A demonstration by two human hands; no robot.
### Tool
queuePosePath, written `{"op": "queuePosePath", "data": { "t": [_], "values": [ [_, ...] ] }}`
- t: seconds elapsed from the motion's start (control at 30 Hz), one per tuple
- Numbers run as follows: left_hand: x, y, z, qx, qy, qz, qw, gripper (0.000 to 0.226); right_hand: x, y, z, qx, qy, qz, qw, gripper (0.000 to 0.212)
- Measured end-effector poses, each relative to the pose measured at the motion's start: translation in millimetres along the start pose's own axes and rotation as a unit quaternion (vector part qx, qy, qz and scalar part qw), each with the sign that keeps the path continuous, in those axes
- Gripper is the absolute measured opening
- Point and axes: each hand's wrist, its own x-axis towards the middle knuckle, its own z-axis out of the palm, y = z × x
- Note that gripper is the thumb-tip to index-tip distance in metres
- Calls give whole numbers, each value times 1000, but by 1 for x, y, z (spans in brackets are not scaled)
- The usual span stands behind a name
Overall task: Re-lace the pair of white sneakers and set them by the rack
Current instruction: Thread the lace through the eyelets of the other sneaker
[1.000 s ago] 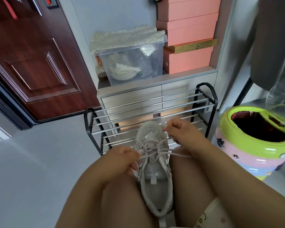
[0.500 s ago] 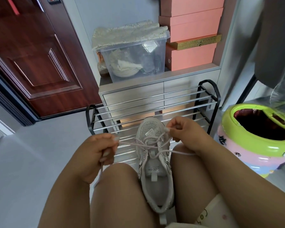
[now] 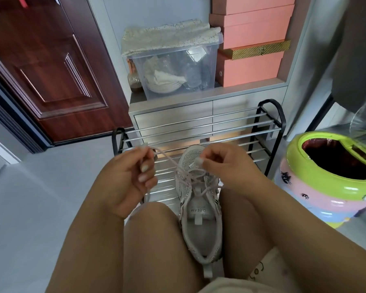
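Head view showed the left hand (image 3: 128, 178) and right hand (image 3: 218, 163) each pinching a lace (image 3: 167, 158) end above the half-laced sneaker (image 3: 201, 214), rack (image 3: 199, 132) just beyond, other shoe unseen.

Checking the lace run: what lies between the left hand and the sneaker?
Head view: only a taut stretch of shoelace spans from left hand to sneaker, crossing over the shoe rack bars.

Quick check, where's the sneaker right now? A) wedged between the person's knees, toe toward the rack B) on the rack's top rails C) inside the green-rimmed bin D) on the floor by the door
A: the sneaker sits between the person's thighs with its toe pointing at the shoe rack, while the left hand and right hand each pinch an end of its lace.
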Motion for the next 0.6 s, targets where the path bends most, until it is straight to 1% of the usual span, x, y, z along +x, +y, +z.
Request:
{"op": "queuePosePath", "data": {
  "t": [0.1,0.13,0.17,0.2,0.27,0.33,0.37,0.43,0.47,0.5,0.57,0.6],
  "values": [
    [3,3,17,-75,-21,22,997,18,-13,-20,16,-9,-149,-31,988,5],
    [3,4,22,-91,-25,28,995,17,-15,-23,22,-27,-180,-42,982,5],
    [3,5,26,-105,-30,33,993,17,-17,-24,27,-47,-201,-55,977,9],
    [3,6,29,-118,-35,37,992,16,-18,-23,31,-68,-216,-71,971,11],
    [4,7,30,-137,-40,46,989,16,-20,-21,36,-97,-227,-98,964,3],
    [5,5,25,-120,-27,56,991,18,-18,-20,34,-80,-200,-94,972,10],
    [4,2,21,-79,-11,59,995,21,-17,-21,30,-48,-174,-76,981,15],
    [3,-6,10,85,18,59,994,28,-11,-22,21,15,-113,-49,992,25],
    [1,-9,7,167,10,47,985,30,-8,-21,17,40,-89,-43,994,29],
    [-2,-12,6,223,-14,28,974,31,-5,-22,13,55,-73,-41,995,32],
    [-6,-16,7,275,-69,-4,959,28,-1,-21,12,66,-62,-40,995,32],
    [-8,-18,10,295,-78,-3,952,24,-1,-22,12,69,-65,-40,995,30]
  ]
}}
